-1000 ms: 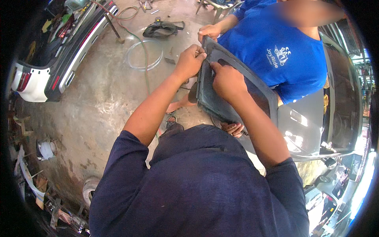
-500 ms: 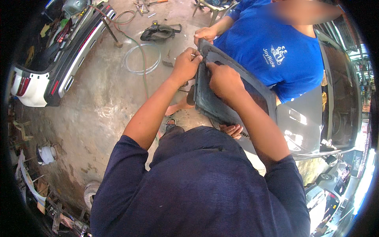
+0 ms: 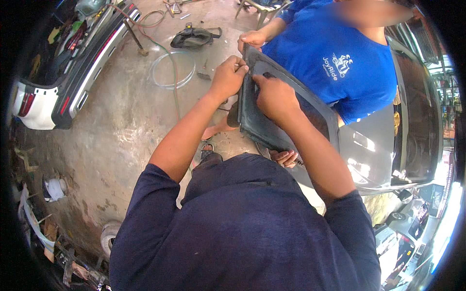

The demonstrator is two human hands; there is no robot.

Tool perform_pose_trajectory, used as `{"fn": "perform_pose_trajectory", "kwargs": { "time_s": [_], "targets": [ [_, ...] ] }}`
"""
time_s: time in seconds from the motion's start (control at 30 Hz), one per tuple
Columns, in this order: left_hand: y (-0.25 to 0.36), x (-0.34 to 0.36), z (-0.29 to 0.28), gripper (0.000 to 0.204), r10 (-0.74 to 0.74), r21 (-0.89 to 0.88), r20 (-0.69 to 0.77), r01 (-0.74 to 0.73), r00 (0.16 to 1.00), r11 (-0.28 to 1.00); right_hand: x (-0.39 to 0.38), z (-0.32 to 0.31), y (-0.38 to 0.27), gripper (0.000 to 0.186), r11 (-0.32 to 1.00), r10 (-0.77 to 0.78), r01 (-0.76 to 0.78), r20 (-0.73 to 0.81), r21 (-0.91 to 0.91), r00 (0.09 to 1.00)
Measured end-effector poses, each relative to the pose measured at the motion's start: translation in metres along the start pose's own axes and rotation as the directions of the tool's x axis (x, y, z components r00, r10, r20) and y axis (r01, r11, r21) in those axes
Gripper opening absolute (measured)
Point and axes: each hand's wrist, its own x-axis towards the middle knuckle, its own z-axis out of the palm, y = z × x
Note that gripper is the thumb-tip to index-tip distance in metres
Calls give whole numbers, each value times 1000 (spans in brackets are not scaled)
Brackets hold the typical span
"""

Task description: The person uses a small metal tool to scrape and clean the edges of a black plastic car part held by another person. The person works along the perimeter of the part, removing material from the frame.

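Observation:
A dark framed panel (image 3: 302,99), like a car window, is held tilted between me and a co-worker in a blue shirt (image 3: 310,48). My left hand (image 3: 228,77) pinches at the panel's upper left edge; what its fingertips hold is too small to make out. My right hand (image 3: 274,99) lies over the panel, index finger reaching to the inner left border and the other fingers curled, their contents hidden. The co-worker's hand (image 3: 252,40) grips the top corner. Other fingers (image 3: 284,157), apparently the co-worker's, support the lower edge.
A bumper with a white end (image 3: 39,104) lies at the left. A black bag (image 3: 191,38), looped clear tubing (image 3: 172,85), hoses and loose tools are on the concrete floor (image 3: 107,160). A grey car (image 3: 369,155) stands close at the right, a chair (image 3: 257,9) at the top.
My hands, the panel and the co-worker sit slightly further left in the picture, as do the things on the floor. Both hands keep nearly the same positions on the panel.

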Motion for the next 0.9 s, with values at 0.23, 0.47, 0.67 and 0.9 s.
{"fn": "perform_pose_trajectory", "kwargs": {
  "time_s": [0.23,0.47,0.67,0.9],
  "targets": [
    [11,0,-8,21,-92,-40,14,93,996,995,-14,-6,-6,31,1000,-21,21,62,-4,998],
    [6,-1,-3,22,-54,8,22,54,998,999,7,-6,0,32,1000,13,-13,23,13,1000],
    [5,-6,0,22,-69,-14,17,69,997,997,-16,-1,0,31,999,-39,40,58,-29,998],
    [3,-1,-3,22,-74,1,18,74,997,997,-15,-7,-7,47,1000,15,-14,132,-13,991]
  ]
}}
